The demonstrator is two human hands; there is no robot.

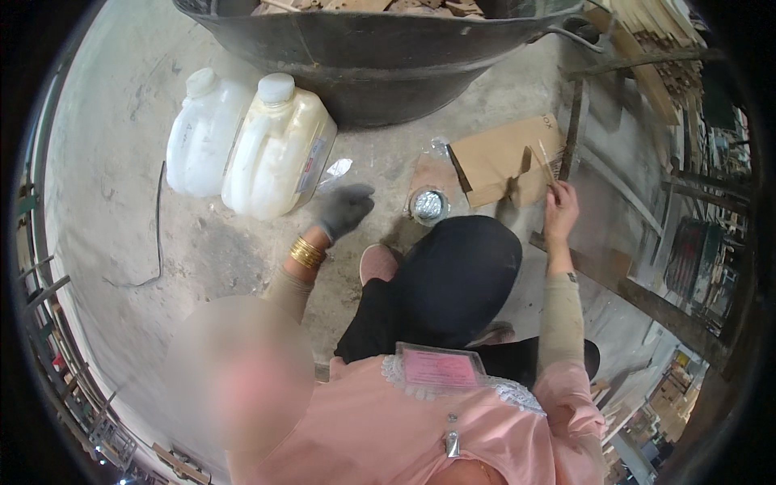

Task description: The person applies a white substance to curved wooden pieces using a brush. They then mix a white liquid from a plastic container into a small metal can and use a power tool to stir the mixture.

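Observation:
My right hand (pixel 561 212), bare, pinches a thin light-coloured stick (pixel 545 163) above a flat brown cardboard piece or paper bag (pixel 501 162) on the floor; the stick's exact kind is unclear. My left hand (pixel 346 212) wears a grey glove and has gold bangles at the wrist. Its fingers are stretched out, with nothing visible in them. Between the hands, in front of my knee, stands a small round container (pixel 428 205) with crumpled silver foil inside. Left of the gloved hand is a capped, yellowish plastic jug (pixel 279 153), with a whiter jug (pixel 202 137) beside it.
A large dark tub (pixel 388 61) holding wood scraps stands at the far side. Foil scrap (pixel 339 168) lies by the jugs, and a thin black cord (pixel 160 234) at the left. A frame with a wooden bar (pixel 638 303) and stacked wood strips (pixel 659 32) border the right.

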